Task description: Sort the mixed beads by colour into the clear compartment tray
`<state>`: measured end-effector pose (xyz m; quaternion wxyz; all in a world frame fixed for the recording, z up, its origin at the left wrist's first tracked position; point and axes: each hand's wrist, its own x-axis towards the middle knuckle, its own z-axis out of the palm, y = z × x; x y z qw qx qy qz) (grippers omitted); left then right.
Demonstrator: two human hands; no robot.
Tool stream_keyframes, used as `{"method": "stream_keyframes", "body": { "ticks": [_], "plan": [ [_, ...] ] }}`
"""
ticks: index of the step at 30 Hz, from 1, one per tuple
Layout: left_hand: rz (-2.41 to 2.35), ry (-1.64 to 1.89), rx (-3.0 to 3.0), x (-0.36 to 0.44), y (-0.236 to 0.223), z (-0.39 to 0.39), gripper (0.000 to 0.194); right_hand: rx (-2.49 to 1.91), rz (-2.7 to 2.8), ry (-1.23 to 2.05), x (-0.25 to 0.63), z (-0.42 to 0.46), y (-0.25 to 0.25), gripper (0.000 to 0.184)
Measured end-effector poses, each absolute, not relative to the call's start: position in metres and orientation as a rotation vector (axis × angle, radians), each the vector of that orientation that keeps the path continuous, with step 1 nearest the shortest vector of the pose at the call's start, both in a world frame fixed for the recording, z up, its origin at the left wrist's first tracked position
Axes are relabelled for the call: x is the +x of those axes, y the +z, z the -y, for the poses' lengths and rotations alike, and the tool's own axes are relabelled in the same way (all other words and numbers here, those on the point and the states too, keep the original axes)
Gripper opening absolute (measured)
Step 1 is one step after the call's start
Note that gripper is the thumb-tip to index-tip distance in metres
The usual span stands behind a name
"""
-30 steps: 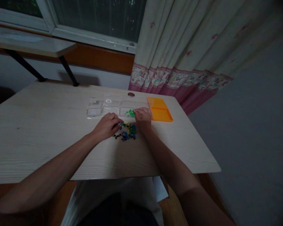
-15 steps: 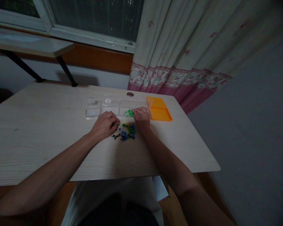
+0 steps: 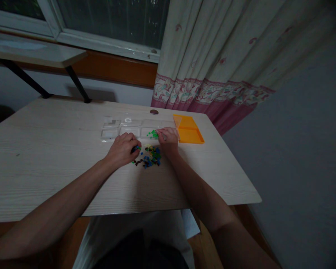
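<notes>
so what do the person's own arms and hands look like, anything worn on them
The left arm and right arm are bare, with no sleeves in view. The left hand and right hand wear no gloves, and no watch shows on either wrist. Rings are too small to judge.

The left forearm (image 3: 70, 192), lower left of the frame, and the right forearm (image 3: 197, 186), lower right, are slender and bare, as are the left hand (image 3: 122, 148) and right hand (image 3: 169, 142). Black clothing (image 3: 133, 252) shows at bottom centre, with pale, softly folded cloth (image 3: 159, 226) just above it.
</notes>
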<state>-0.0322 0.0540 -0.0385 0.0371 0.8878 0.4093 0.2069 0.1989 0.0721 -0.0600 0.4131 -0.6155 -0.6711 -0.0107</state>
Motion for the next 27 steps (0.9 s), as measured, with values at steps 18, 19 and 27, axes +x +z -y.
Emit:
{"method": "stream_keyframes", "body": {
  "ticks": [18, 19, 27],
  "plan": [
    [-1.227, 0.694, 2.659, -0.0272, -0.0463, -0.054, 0.02, -1.49, 1.685, -0.056, 0.1986, -0.0724, -0.0618, 0.017],
    [-1.214, 0.713, 2.642, -0.0271, -0.0466, -0.0546, 0.021, -1.489, 1.688, -0.056, 0.1986, -0.0723, -0.0618, 0.018],
    [-1.17, 0.993, 2.347, -0.0274, -0.0426, -0.0577, 0.027, -1.448, 1.723, -0.067, 0.1928, -0.0662, -0.0568, 0.018]
  ]
}}
